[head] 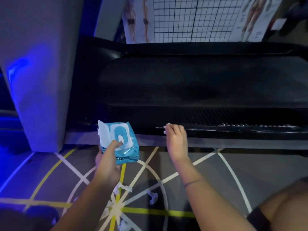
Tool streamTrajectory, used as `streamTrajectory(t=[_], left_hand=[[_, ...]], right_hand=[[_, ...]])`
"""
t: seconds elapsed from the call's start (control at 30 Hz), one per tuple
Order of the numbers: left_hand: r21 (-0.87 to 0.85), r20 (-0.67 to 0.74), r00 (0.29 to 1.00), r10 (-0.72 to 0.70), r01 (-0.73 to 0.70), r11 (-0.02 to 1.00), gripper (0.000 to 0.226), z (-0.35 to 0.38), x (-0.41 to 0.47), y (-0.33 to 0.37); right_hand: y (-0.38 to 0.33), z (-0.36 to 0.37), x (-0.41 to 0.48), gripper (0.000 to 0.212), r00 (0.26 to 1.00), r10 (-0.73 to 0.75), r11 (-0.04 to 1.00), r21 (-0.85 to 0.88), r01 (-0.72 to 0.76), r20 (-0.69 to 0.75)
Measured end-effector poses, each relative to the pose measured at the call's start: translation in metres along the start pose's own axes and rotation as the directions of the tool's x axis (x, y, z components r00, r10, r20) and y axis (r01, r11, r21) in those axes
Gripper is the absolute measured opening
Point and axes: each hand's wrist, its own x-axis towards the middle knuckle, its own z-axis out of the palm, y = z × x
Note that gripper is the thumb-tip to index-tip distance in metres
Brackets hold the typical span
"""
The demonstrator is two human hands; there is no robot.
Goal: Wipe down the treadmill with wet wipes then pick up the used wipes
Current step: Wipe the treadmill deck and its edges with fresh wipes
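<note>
I hold the blue wet wipes pack (120,144) tilted above the floor, just in front of the treadmill, its white flip lid (103,133) swung open to the left and a white wipe showing in the oval opening. The black treadmill (191,90) stretches across ahead of me, its dark belt dull and its near side rail glossy with light streaks. Crumpled white used wipes (123,188) lie scattered on the lined floor below my arms, another (153,197) to the right.

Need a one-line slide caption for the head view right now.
Left hand holds the open wet wipes pack, right hand rests on the treadmill edge, used wipes on the floor.
</note>
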Motion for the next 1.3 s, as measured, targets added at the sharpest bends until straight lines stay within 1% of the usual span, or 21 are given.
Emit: streamTrajectory(t=[0.1, 0.17, 0.23, 0.3, 0.4, 0.47, 0.5, 0.63, 0.7, 0.73, 0.77, 0.8, 0.87, 0.9, 0.97, 1.0, 1.07, 1.13, 1.2, 1.23, 1.3], left_hand=[[0.012, 0.023, 1.000, 0.001, -0.001, 1.000, 0.042, 0.002, -0.001, -0.002], [0.025, 0.063, 0.998, -0.002, 0.001, 1.000, 0.039, 0.007, -0.005, -0.003], [0.043, 0.107, 0.994, -0.002, -0.003, 0.999, 0.037, 0.013, -0.011, -0.006], [0.048, 0.129, 0.992, 0.005, -0.011, 0.999, 0.039, 0.016, -0.014, -0.010], [0.029, 0.132, 0.991, 0.014, -0.018, 0.999, 0.047, 0.018, -0.012, -0.011], [0.020, 0.124, 0.992, 0.006, -0.009, 1.000, 0.049, 0.018, -0.012, -0.009], [0.011, 0.125, 0.992, 0.008, -0.010, 1.000, 0.048, 0.017, -0.013, -0.007], [0.000, 0.089, 0.996, 0.021, -0.021, 1.000, 0.041, 0.013, -0.014, 0.001], [-0.002, 0.048, 0.999, 0.014, -0.014, 1.000, 0.038, 0.008, -0.013, 0.004], [-0.004, 0.025, 1.000, 0.005, -0.004, 1.000, 0.039, 0.005, -0.011, 0.005], [0.000, 0.005, 1.000, -0.003, 0.003, 1.000, 0.040, 0.002, -0.011, 0.007], [0.009, -0.019, 1.000, -0.008, 0.008, 1.000, 0.039, -0.001, -0.009, 0.007], [0.036, -0.045, 0.999, -0.023, 0.025, 0.999, 0.034, -0.003, -0.008, 0.010], [0.049, -0.028, 0.999, -0.035, 0.037, 0.998, 0.034, -0.003, -0.009, 0.010], [0.073, -0.017, 0.999, -0.047, 0.048, 0.996, 0.031, -0.004, -0.008, 0.011], [0.066, -0.027, 0.999, -0.046, 0.048, 0.997, 0.024, -0.004, -0.008, 0.012], [0.051, -0.019, 0.999, -0.040, 0.041, 0.998, 0.015, -0.004, -0.007, 0.012], [0.037, 0.009, 0.999, -0.054, 0.054, 0.998, 0.016, 0.002, -0.010, 0.012], [0.041, 0.045, 0.998, -0.038, 0.036, 0.999, 0.015, 0.007, -0.011, 0.010], [0.035, 0.057, 0.998, -0.030, 0.028, 0.999, 0.016, 0.009, -0.012, 0.009], [0.035, 0.084, 0.996, -0.017, 0.014, 0.999, 0.025, 0.013, -0.012, 0.007]], right_hand=[[0.037, -0.020, -0.015, 0.039, 0.995, 0.063, 0.994, -0.089, -0.070, -0.078], [0.054, -0.031, -0.017, 0.036, 0.980, 0.128, 0.984, -0.105, -0.145, -0.155], [0.055, -0.037, -0.016, 0.029, 0.954, 0.186, 0.974, -0.085, -0.211, -0.236], [0.046, -0.037, -0.017, 0.016, 0.936, 0.223, 0.971, -0.018, -0.237, -0.271], [0.015, -0.032, -0.024, 0.009, 0.924, 0.295, 0.953, 0.148, -0.266, -0.243], [-0.010, -0.025, -0.029, 0.011, 0.912, 0.393, 0.873, 0.359, -0.330, -0.115], [-0.022, -0.022, -0.031, 0.012, 0.918, 0.393, 0.845, 0.415, -0.337, -0.054], [-0.060, -0.008, -0.025, 0.016, 0.948, 0.319, 0.844, 0.454, -0.287, 0.007], [-0.073, -0.003, -0.014, 0.019, 0.960, 0.268, 0.852, 0.446, -0.274, 0.077], [-0.077, -0.001, -0.009, 0.017, 0.964, 0.239, 0.876, 0.402, -0.266, 0.116], [-0.081, -0.001, -0.005, 0.011, 0.955, 0.240, 0.863, 0.412, -0.292, 0.174], [-0.085, -0.002, -0.001, 0.011, 0.945, 0.258, 0.858, 0.401, -0.320, 0.203], [-0.080, -0.002, 0.006, 0.023, 0.934, 0.273, 0.893, 0.301, -0.335, 0.230], [-0.075, -0.001, 0.008, 0.024, 0.939, 0.276, 0.909, 0.263, -0.324, 0.204], [-0.064, 0.002, 0.005, 0.015, 0.939, 0.324, 0.907, 0.245, -0.343, 0.117], [-0.058, 0.004, 0.002, 0.014, 0.955, 0.289, 0.942, 0.156, -0.296, 0.067], [-0.043, 0.007, -0.005, 0.020, 0.964, 0.266, 0.960, 0.096, -0.263, -0.017], [-0.030, 0.001, -0.014, 0.016, 0.949, 0.303, 0.951, 0.091, -0.295, -0.089], [-0.016, -0.008, -0.023, 0.013, 0.923, 0.360, 0.933, 0.083, -0.351, -0.140], [-0.008, -0.010, -0.027, 0.014, 0.906, 0.399, 0.916, 0.089, -0.390, -0.138], [0.003, -0.015, -0.033, 0.015, 0.859, 0.502, 0.863, 0.131, -0.488, -0.105]])
